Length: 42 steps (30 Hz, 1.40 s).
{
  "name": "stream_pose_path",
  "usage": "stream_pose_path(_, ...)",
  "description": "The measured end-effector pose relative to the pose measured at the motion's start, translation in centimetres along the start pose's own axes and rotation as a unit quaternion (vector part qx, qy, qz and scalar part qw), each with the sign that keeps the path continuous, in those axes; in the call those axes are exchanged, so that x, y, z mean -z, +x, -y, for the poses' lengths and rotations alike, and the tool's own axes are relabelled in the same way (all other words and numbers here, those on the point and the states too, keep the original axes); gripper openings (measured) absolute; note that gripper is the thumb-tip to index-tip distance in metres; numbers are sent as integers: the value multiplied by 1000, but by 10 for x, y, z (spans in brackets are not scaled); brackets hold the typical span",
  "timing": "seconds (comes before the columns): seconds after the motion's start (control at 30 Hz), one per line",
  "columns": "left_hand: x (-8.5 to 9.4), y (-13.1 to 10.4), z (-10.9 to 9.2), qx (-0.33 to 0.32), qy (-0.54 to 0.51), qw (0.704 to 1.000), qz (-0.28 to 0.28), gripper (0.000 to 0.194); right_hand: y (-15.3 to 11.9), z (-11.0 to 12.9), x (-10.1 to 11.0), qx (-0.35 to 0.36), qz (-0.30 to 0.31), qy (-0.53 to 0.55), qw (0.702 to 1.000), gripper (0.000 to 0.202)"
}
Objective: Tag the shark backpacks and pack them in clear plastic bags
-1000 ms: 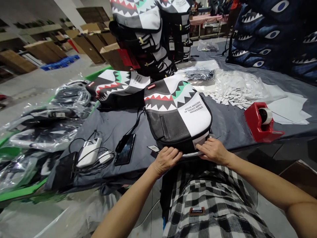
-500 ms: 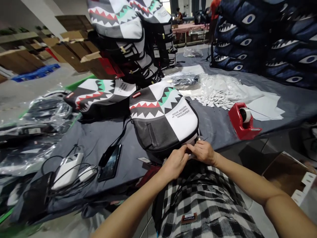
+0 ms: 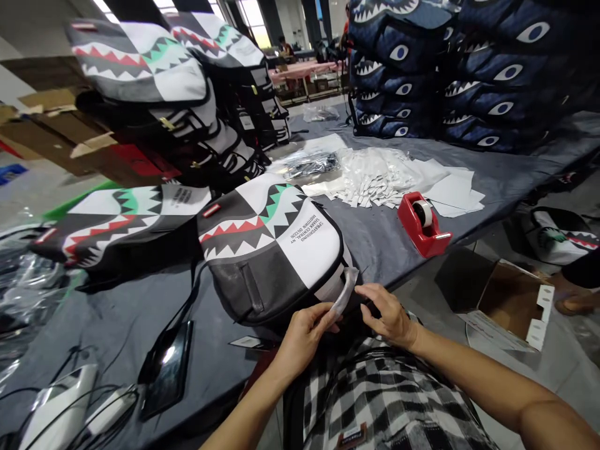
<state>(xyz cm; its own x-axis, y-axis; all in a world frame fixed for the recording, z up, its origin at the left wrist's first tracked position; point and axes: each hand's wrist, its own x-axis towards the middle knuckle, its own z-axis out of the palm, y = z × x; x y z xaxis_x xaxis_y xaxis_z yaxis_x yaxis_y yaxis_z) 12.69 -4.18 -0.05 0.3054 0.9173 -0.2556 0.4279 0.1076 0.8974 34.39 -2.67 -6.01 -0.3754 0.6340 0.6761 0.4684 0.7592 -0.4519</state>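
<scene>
A grey, black and white backpack (image 3: 276,250) with a shark-mouth print lies on the table edge before me, its bottom-right side facing my hands. My left hand (image 3: 304,331) pinches the lower end of a translucent whitish plastic strip (image 3: 345,290), which stands up along the backpack's side. Just right of that strip is my right hand (image 3: 387,315), its fingers apart and curved, with nothing visible in them. A tag (image 3: 250,342) lies under the backpack's near edge. Whether the strip is attached to the backpack cannot be made out.
A second shark-print backpack (image 3: 122,225) lies to the left, with stacked backpacks (image 3: 140,69) behind it. Blue backpacks (image 3: 398,75) are piled at the back right. A red tape dispenser (image 3: 422,225), white tags (image 3: 375,178) and a phone (image 3: 167,369) rest on the table. An open carton (image 3: 510,303) is on the floor.
Both hands were together at the backpack's lower edge. Now my right hand has come away and opened, while my left hand holds the strip, which shows more fully. The view has turned right.
</scene>
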Motion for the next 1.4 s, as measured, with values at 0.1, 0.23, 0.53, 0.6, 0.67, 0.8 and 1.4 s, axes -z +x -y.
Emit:
stream_pose_path(0.1, -7, 3, -1, -16, 8, 999, -43, 50, -7, 2, -27, -121, 26, -6, 992, 78)
stream_pose_path(0.23, -12, 6, -1, -34, 70, 994, -78, 50, 12, -24, -69, -173, 61, -37, 982, 91)
stream_pose_path(0.53, 3, 5, 22, -71, 36, 996, -27, 46, 17, -58, 42, -132, -10, -131, 982, 33)
stream_pose_path(0.6, 2, 7, 30, -84, 29, 995, -37, 43, 18, -71, 93, -158, -81, -183, 967, 24)
stream_pose_path(0.67, 0, 8, 38, -101, 39, 993, -48, 42, 20, -93, 136, -246, -125, -214, 937, 22)
stream_pose_path(0.8, -5, 11, 52, -150, 94, 982, -73, 39, 24, -139, 174, -438, -101, -142, 882, 24)
stream_pose_path(1.4, -8, 3, 51, -163, 107, 963, -184, 36, 5, -80, 115, -566, -332, 269, 705, 43)
